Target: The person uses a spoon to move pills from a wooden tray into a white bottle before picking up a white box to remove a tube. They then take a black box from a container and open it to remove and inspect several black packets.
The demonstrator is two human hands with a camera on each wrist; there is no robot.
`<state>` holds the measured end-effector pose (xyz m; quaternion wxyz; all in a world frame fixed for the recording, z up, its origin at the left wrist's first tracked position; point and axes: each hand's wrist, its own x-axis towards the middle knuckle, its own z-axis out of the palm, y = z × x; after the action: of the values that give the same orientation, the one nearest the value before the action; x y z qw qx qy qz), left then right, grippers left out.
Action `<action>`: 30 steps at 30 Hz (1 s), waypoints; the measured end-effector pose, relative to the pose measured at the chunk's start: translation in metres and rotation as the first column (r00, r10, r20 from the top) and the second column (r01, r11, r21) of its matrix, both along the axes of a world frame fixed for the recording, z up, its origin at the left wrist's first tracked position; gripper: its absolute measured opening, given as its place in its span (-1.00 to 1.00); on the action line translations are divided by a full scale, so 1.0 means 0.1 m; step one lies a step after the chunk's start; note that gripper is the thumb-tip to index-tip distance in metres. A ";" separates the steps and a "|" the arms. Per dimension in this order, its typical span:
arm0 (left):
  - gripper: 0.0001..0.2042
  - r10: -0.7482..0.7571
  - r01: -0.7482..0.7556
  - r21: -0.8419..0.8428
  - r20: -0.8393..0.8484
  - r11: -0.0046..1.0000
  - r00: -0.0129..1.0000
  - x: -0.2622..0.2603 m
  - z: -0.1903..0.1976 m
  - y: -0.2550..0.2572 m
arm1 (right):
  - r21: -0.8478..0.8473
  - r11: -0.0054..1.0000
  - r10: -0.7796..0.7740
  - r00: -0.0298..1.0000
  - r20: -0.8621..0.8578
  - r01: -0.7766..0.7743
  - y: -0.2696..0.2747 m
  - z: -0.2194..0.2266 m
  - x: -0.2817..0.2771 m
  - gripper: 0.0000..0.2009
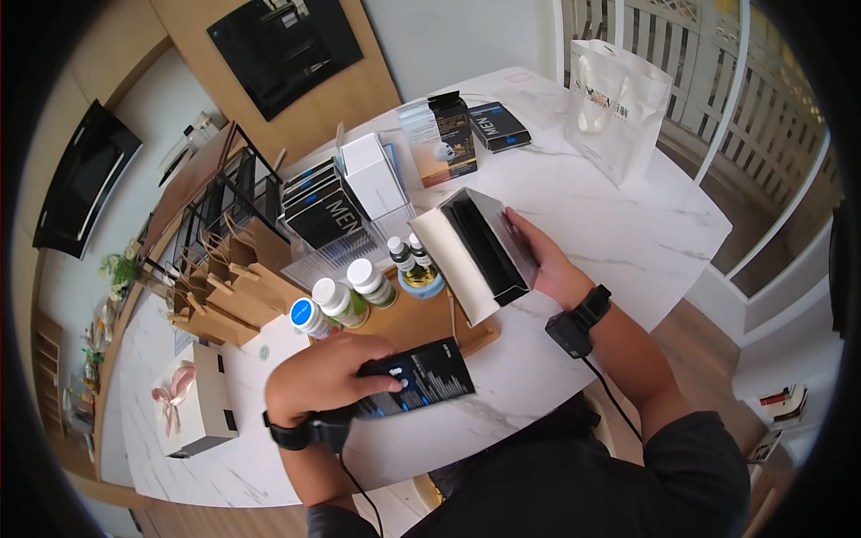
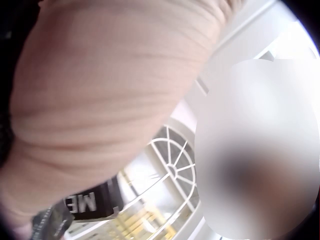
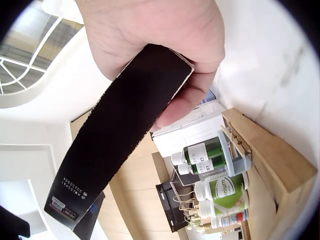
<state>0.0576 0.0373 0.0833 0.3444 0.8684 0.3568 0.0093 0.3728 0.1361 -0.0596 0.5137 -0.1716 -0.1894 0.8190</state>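
My right hand (image 1: 549, 263) grips an opened box (image 1: 484, 247) tilted above the table, its white flap hanging out to the left and dark contents showing inside. In the right wrist view the fingers of that hand (image 3: 165, 55) wrap round the black side of the box (image 3: 120, 125). My left hand (image 1: 332, 377) pinches a flat black packet (image 1: 426, 377) with printed text between thumb and fingers, low over the near side of the table. In the left wrist view the packet (image 2: 52, 222) shows partly beside the hand (image 2: 100, 95), near a black box end (image 2: 95, 202).
A wooden tray (image 1: 480, 339) holds several bottles and white-capped jars (image 1: 369, 282). Behind stand black boxes (image 1: 323, 211), a product box (image 1: 439, 143) and a flat black box (image 1: 499, 125). A white bag (image 1: 619, 112) is at the back right; paper bags (image 1: 242, 296) and a ribboned box (image 1: 197, 403) are left.
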 end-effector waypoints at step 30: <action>-0.58 0.558 -0.217 -0.589 0.492 0.779 0.668 -0.06 0.08 0.01 | 0.097 0.995 -0.031 0.857 0.515 -0.022 -0.13 0.19 -0.13 -0.67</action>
<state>0.0518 0.0380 0.0917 0.6391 0.5953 0.3891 0.2928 0.3602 0.1234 -0.0410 0.4541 -0.3593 -0.3599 0.7315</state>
